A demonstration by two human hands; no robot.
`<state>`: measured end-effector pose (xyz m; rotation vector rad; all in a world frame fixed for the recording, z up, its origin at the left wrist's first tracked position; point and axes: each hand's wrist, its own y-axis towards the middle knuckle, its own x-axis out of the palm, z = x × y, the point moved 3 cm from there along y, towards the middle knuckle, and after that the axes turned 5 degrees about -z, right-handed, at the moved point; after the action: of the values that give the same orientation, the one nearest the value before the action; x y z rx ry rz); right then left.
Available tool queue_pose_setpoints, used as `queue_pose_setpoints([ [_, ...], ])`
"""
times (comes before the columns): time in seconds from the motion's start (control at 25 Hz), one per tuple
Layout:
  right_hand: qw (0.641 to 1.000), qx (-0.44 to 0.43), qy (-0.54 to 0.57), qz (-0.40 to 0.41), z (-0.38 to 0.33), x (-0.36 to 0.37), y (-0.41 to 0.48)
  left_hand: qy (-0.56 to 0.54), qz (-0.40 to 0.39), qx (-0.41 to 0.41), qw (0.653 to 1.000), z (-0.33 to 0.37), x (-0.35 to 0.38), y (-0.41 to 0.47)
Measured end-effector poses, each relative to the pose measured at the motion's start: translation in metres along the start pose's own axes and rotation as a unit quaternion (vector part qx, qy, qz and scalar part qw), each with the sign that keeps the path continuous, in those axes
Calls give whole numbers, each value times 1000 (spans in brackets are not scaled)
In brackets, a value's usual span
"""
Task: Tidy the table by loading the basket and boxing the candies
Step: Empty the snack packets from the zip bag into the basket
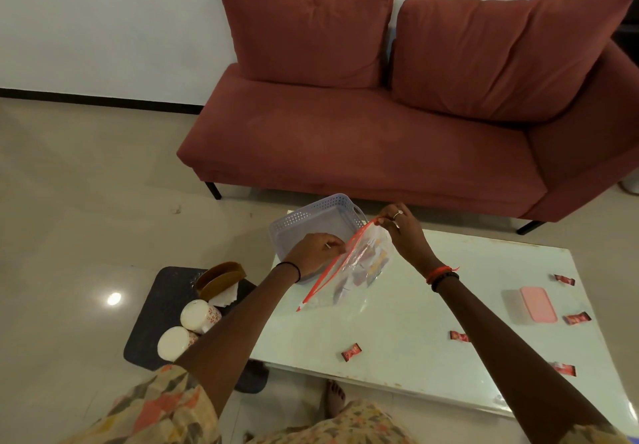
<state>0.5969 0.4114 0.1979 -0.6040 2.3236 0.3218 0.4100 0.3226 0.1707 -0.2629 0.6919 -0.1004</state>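
Observation:
A clear zip bag with a red seal strip hangs tilted above the glass table, with small packets inside it. My left hand pinches the strip near its middle. My right hand pinches the strip's upper end. Behind the bag, at the table's far left corner, stands a grey perforated basket. A pink-lidded box lies shut at the right of the table. Several red wrapped candies lie loose on the glass, such as one near the front and one beyond the box.
On the floor left of the table lies a dark mat holding a brown napkin holder and two white cups. A red sofa stands behind the table. My foot shows below the table's front edge.

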Motion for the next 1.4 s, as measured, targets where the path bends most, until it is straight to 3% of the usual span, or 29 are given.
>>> queue_pose_setpoints([
  [0.12, 1000, -9, 5, -10, 2, 1, -3, 11, -5, -6, 1000, -2, 4, 2],
  [0.36, 999, 24, -34, -12, 14, 1, -3, -10, 67, -27, 997, 0, 4, 6],
  [0.52, 988, -66, -134, -43, -1, 23, -20, -19, 107, -40, 993, 0, 8, 1],
  [0.6, 965, -113, -181, -150, -18, 51, -29, -21, 126, -48, 991, -3, 9, -6],
  [0.76, 877, -137, -327, -324, -22, 87, -42, -18, 182, -58, 981, -12, -3, -20],
  [0.84, 853, -109, -383, -338, -19, 90, -42, -8, 182, -65, 981, -17, -9, -25],
  [1.04, 871, -121, -349, -324, -36, 118, -21, 11, 174, -43, 984, -18, -5, -31],
  [1.28, 801, -111, -456, -372, -15, 164, 5, 8, 179, -21, 984, -23, -7, -26],
  [1.4, 790, -106, -468, -381, -7, 172, 7, -1, 185, -12, 983, -28, -10, -24],
])
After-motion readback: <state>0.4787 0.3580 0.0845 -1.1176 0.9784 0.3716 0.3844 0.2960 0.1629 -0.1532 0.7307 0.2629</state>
